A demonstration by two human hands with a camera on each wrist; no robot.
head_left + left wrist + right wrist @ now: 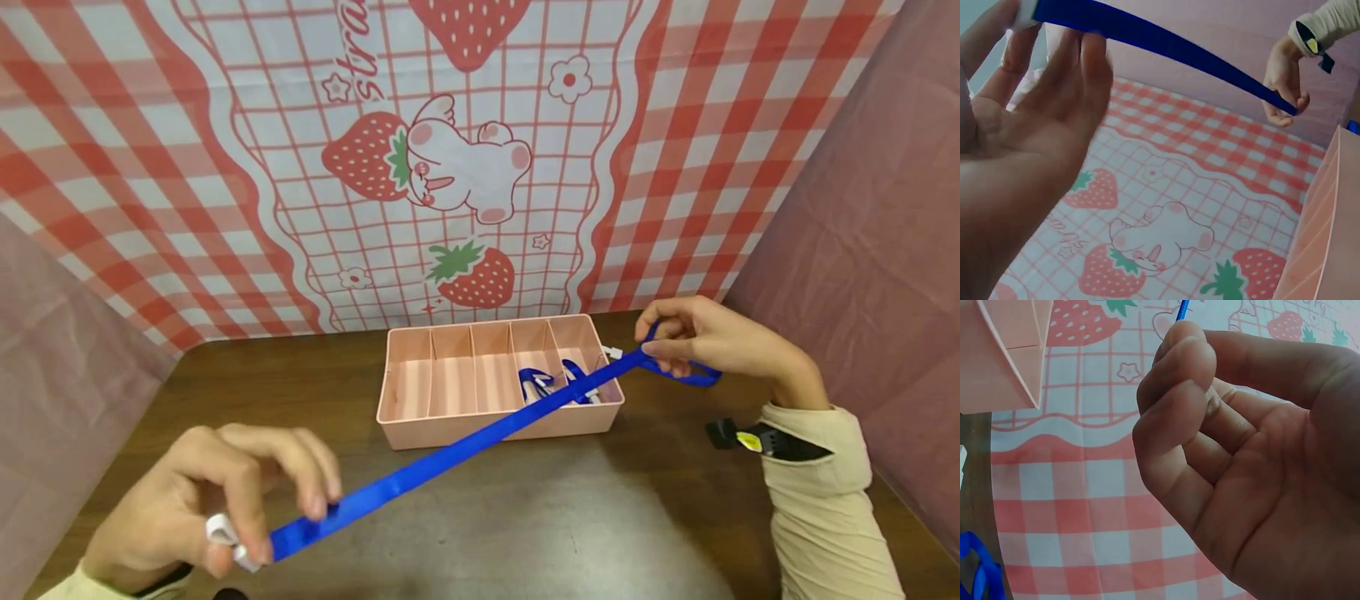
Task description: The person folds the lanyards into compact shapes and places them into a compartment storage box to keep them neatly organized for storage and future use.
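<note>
A red-and-white checked cloth printed with strawberries rises behind a dark brown wood-grain table, with plain dusky-pink fabric at either side. On the table, near the cloth, sits a pale pink, rectangular plastic box divided into five compartments in a row.

Two hands in cream sleeves stretch a long, flat, shiny blue ribbon above the table; it runs slantwise, low at the left and higher at the right, crossing the box's front right part in the head view. The left hand pinches one end between thumb and forefinger, the other fingers loosely bent. The right hand — fingers curled in — pinches the ribbon against its thumb, and a slack blue loop hangs below.

Smaller blue loops with white ends lie in the box's two rightmost compartments. Smallest are the white bits: a folded white tab at the left fingertips, and a white piece by the box's right end — whether it joins the ribbon I cannot tell.
</note>
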